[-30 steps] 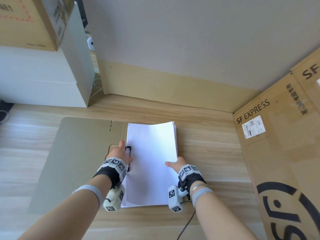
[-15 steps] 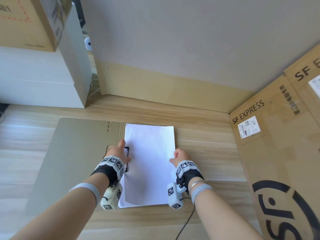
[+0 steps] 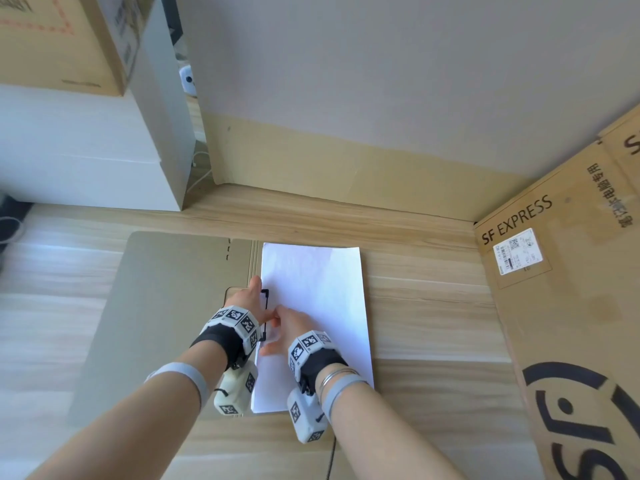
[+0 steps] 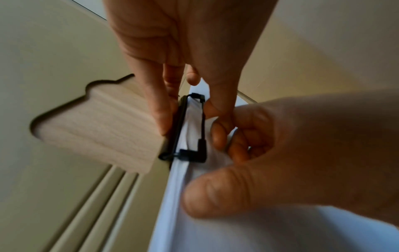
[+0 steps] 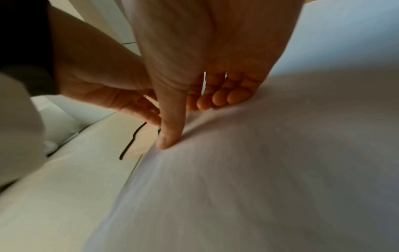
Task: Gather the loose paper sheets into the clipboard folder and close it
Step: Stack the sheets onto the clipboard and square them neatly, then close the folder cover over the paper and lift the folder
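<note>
Mostly done: head view, stack of white paper sheets [image 3: 313, 320] sits in the open grey-green clipboard folder [image 3: 166, 306] on the wooden desk [image 3: 433, 306].

Left wrist: left hand [image 4: 183, 56] pinches the black wire clip [image 4: 190, 129].

Right wrist: right hand [image 5: 205, 71], fingers curled, presses sheets down.

Folder unclosed.

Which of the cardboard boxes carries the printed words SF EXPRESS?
The large brown box at the right, leaning beside the paper sheets. It has a white shipping label. The other cardboard box, upper left on the white block, shows red dashes.
</note>
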`<state>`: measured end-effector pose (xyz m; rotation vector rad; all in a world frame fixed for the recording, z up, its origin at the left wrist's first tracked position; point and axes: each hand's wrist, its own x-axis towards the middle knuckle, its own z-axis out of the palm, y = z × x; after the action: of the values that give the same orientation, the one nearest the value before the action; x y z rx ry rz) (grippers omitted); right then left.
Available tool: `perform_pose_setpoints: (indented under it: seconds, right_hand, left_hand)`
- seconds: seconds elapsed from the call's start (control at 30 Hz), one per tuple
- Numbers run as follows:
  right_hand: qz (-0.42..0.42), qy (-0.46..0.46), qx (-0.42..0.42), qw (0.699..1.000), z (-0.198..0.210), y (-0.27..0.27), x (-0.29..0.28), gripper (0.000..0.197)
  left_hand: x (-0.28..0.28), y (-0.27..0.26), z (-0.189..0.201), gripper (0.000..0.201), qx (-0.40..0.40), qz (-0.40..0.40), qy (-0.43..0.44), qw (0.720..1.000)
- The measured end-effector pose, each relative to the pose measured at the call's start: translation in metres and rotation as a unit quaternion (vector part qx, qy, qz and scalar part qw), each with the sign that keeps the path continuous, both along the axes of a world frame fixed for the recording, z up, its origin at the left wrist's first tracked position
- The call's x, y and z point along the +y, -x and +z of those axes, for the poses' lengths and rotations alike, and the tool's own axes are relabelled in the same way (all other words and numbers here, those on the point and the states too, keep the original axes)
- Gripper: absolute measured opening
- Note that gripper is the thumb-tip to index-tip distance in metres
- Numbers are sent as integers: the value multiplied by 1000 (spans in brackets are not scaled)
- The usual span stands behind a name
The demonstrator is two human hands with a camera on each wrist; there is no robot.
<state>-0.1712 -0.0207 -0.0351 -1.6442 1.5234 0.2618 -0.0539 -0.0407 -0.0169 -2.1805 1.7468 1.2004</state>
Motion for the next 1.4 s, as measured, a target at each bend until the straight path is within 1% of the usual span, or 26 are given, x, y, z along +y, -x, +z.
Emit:
perform_pose_setpoints:
  seconds: [0.17, 0.33, 0.4, 0.47, 0.5, 0.57, 0.6, 0.63, 0.7, 0.77, 0.83, 0.87, 0.97, 1.03, 1.13, 1.27, 1.33, 1.4]
  right_hand:
    - [28, 45, 49, 997, -5, -10, 4, 63]
    - [25, 46, 45, 998, -8, -9, 3, 65]
    - [12, 30, 29, 999, -9, -6, 2, 64]
    - [-36, -4, -13, 999, -6, 4, 0, 58]
    - [-68, -14, -29, 997, -5, 12, 0, 51]
    - [-121, 11, -30, 992, -5, 31, -3, 30]
    - [-142, 35, -21, 989, -6, 43, -5, 23]
    - [-159, 56, -4, 986, -8, 55, -6, 22]
    - [-181, 89, 35, 979, -11, 73, -8, 27]
    - [-201, 108, 66, 971, -13, 86, -6, 33]
    - [-220, 115, 98, 964, -15, 95, -2, 40]
    - [-228, 118, 104, 961, -17, 98, -1, 44]
    - [-256, 114, 78, 957, -21, 99, 5, 51]
    - [-268, 108, 78, 954, -22, 97, 8, 54]
    - [-282, 99, 81, 951, -24, 93, 10, 56]
    - [-311, 97, 81, 942, -23, 93, 11, 63]
    - [-323, 100, 78, 938, -22, 94, 12, 71]
    - [-318, 100, 75, 940, -21, 96, 12, 77]
  left_hand:
    - [-1, 0, -2, 41, -5, -11, 2, 1000]
    - [-2, 3, -5, 40, -16, -16, 9, 1000]
    - [-1, 4, -9, 41, -19, -14, 8, 1000]
    - [-1, 2, -12, 42, -11, -11, 11, 1000]
    - [-1, 1, -13, 39, -3, -8, 8, 1000]
    - [-1, -4, -16, 31, 17, -7, 0, 1000]
    - [0, -7, -17, 28, 25, -4, -2, 1000]
    - [1, -11, -18, 29, 28, 4, 0, 1000]
    - [5, -23, -18, 30, 5, 31, 7, 999]
    - [11, -44, -16, 33, -58, 61, 11, 996]
    - [20, -69, -16, 36, -121, 108, 6, 987]
    - [25, -82, -16, 36, -137, 141, 2, 981]
    - [38, -115, -16, 28, -167, 220, -11, 961]
    - [45, -129, -13, 35, -190, 256, -34, 947]
    - [54, -141, -10, 48, -180, 292, -49, 938]
    - [54, -146, -8, 66, -150, 327, -44, 932]
    - [54, -150, -4, 72, -145, 339, -44, 928]
    - [53, -158, 1, 74, -136, 337, -48, 930]
